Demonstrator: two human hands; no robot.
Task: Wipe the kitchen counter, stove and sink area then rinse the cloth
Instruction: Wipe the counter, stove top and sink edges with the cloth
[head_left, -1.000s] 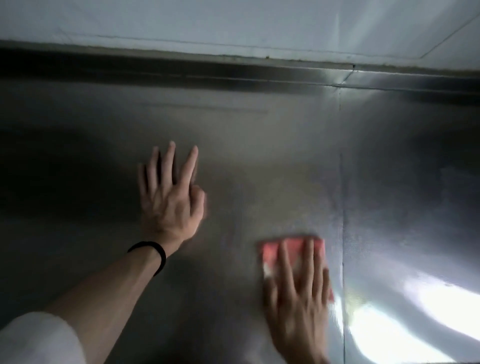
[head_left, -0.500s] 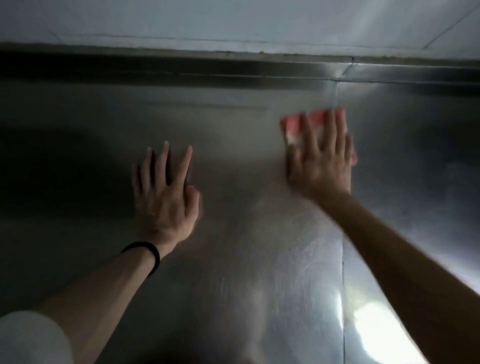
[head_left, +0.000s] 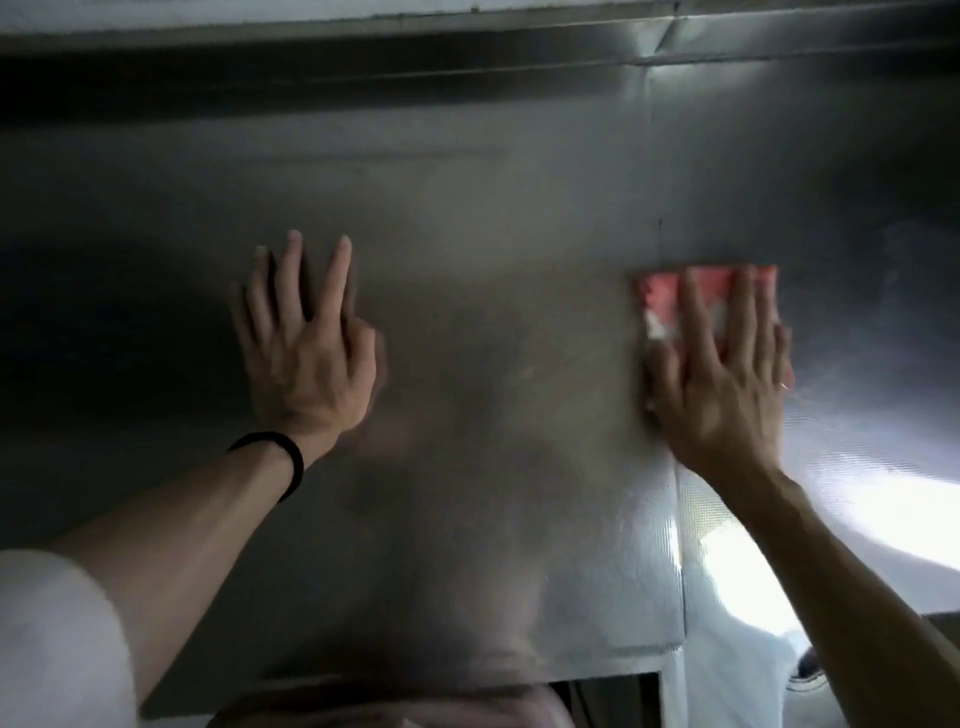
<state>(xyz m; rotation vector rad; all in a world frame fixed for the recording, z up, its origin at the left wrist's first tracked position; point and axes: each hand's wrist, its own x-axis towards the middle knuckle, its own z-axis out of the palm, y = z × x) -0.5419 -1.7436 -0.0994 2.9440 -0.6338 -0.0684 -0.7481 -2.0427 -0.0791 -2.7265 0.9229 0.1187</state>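
Cloth (head_left: 675, 299) – under flat right hand (head_left: 722, 384), steel counter (head_left: 493, 234)

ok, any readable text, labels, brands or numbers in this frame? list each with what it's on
None readable.
Steel counter: no markings visible.
Pink cloth under the right hand: white patches only, motion-blurred, no legible print.
Black band on the wrist of the left hand: plain.
White sleeve: plain.
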